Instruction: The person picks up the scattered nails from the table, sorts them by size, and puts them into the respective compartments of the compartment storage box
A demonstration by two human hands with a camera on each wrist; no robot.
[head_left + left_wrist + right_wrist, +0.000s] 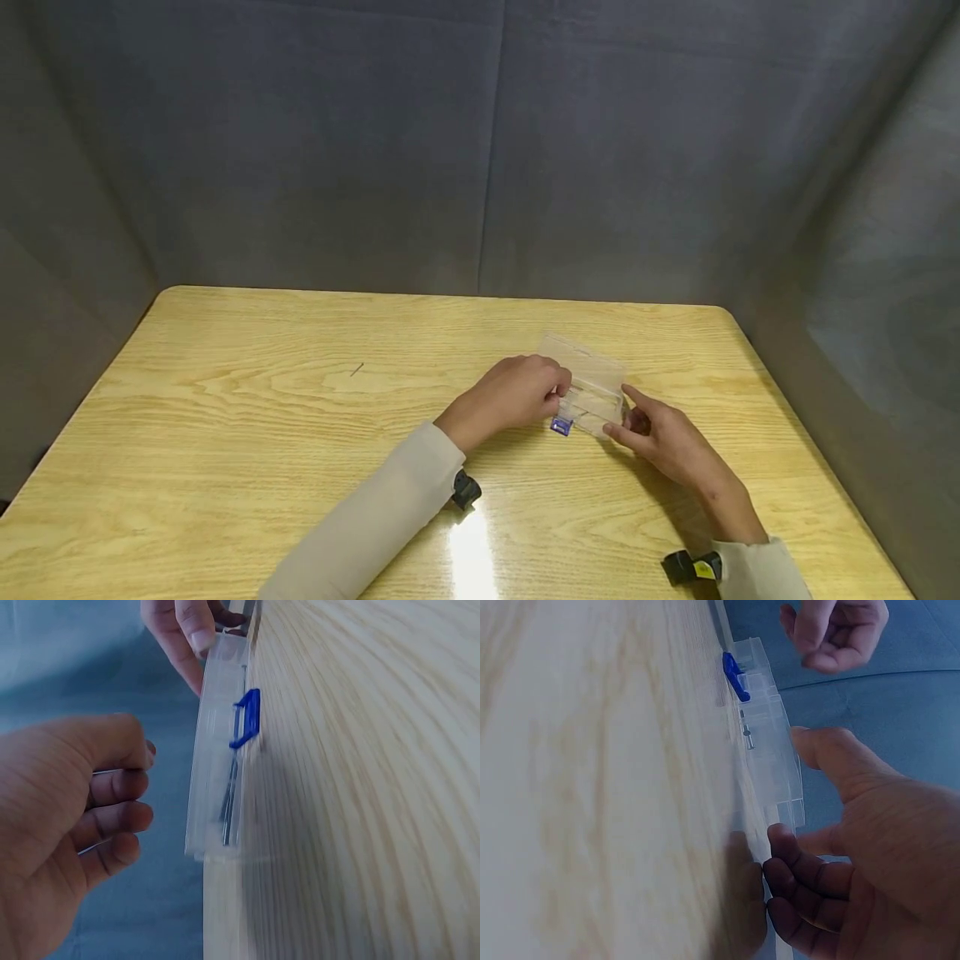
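Note:
A clear plastic box (592, 404) lies on the table with its lid (581, 360) raised at the far side. Slender metal pieces, seemingly screws or nails (227, 799), show through its wall. On its near side is a blue latch (561, 427), also plain in the left wrist view (247, 718). My left hand (521, 390) hovers over the box's left part, fingers curled; nothing shows between them in the left wrist view. At the right end, my right hand (667, 437) holds the box, thumb on the near corner and index finger by the hinge.
A thin dark nail-like piece (357, 369) lies by itself on the wooden table (225, 433), left of the box. Grey cloth (337, 150) hangs behind the table and along its sides. Each wrist wears a black camera strap (466, 490).

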